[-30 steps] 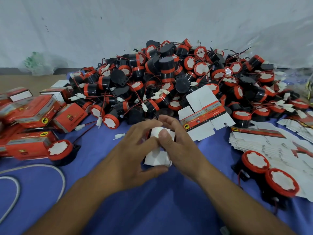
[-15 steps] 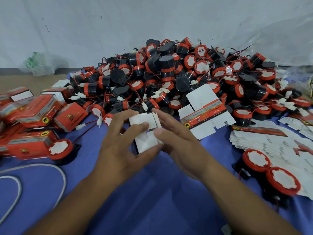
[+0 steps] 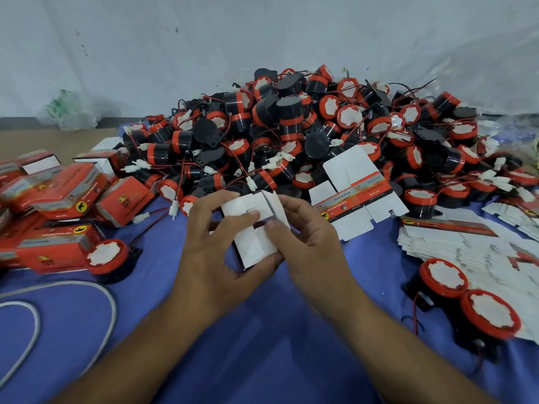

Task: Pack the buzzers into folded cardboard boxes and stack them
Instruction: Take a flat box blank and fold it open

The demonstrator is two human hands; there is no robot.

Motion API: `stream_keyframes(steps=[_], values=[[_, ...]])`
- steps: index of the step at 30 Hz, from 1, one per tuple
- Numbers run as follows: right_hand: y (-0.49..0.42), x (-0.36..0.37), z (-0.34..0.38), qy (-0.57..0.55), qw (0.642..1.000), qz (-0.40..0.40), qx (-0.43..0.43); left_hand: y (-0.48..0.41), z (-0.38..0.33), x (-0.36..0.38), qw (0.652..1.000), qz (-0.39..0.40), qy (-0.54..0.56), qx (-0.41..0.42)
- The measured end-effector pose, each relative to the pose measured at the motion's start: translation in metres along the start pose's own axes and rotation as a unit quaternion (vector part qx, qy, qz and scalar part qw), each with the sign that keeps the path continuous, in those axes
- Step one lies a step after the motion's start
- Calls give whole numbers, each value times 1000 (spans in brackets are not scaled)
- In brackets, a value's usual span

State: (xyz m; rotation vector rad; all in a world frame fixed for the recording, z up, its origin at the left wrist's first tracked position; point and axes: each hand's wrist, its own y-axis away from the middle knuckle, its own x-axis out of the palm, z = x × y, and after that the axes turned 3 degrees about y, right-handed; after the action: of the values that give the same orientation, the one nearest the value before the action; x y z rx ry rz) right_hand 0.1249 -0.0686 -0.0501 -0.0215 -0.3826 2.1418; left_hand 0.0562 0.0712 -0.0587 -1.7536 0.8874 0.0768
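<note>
Plain white box, flaps seemingly half-folded

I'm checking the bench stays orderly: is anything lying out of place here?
One unfolded box blank lies tilted against the buzzer pile, apart from the stack of flat blanks on the right. A lone buzzer also sits beside the packed boxes on the left. No damage shows.

Left grip and right grip: bare hands, thumbnails cut short. Left forearm and right forearm: bare to the edge of view.
</note>
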Motion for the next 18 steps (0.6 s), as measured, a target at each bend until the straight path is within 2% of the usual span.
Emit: stream_keyframes(steps=[9, 12, 15, 18], values=[[1, -3, 3, -5, 1000, 3, 10, 1, 2, 3, 998, -11, -10, 54], [0, -4, 5, 1, 1000, 20, 8, 2, 1, 4, 999, -6, -9, 40], [-1, -5, 6, -45, 997, 61, 25, 0, 1, 3, 1000, -1, -21, 6], [-2, -5, 8, -82, 993, 64, 54, -2, 2, -1, 999, 22, -34, -21]])
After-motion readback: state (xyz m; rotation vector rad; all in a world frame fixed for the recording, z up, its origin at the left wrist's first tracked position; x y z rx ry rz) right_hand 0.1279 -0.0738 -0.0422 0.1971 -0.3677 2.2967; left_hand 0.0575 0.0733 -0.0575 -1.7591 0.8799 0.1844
